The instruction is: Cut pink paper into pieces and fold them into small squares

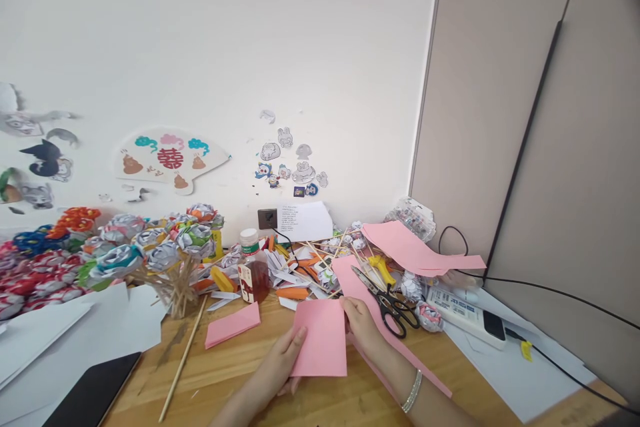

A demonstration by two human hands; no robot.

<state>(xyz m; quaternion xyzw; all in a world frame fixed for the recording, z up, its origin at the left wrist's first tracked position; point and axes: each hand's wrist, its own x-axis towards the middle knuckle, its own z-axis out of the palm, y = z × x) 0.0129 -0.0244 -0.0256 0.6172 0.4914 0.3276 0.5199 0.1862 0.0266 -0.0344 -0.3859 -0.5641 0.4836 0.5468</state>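
Observation:
A pink sheet of paper [321, 340] is held up over the front of the table between both hands. My left hand [281, 361] grips its left edge, thumb on the front and fingers behind. At its upper right corner, my right hand [361, 321] pinches the paper between thumb and fingers. To the left lies a small stack of folded pink paper [233, 325]. Black-handled scissors [387, 303] rest on a long pink strip [415, 359] just beyond my right hand. Another larger pink sheet [405, 248] lies on the pile behind.
A bottle of reddish liquid [253, 273] stands behind the stack. Paper flowers on sticks [165, 247] crowd the left. A wooden stick [184, 357], a black tablet-like slab [93, 392] and white sheets [60, 340] lie nearby. On the right are a white power strip [465, 317] and cables.

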